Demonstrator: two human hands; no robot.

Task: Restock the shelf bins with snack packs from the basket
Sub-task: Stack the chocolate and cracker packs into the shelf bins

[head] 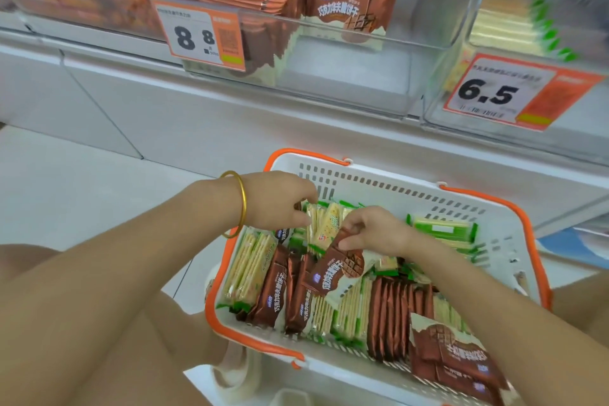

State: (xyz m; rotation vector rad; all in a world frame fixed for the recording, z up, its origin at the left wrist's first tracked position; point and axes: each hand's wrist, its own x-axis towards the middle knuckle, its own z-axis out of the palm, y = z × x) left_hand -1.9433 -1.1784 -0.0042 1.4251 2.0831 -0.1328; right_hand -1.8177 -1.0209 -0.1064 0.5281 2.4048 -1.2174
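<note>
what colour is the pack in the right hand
Brown with a white edge; the right hand pinches the pack. Best in the head view.

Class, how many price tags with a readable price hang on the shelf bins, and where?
2. The 8.8 tag is on the front of the bin of brown packs; the 6.5 tag is on the bin to its right. Others may be hidden off frame.

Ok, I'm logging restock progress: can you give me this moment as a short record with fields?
basket: white, mixed brown and green packs inside
left hand: pinches green pack in basket
right hand: pinches brown pack, tilted above the rest
middle bin: brown stock toward the back, 8.8 tag
right bin: green stock, 6.5 tag
</note>
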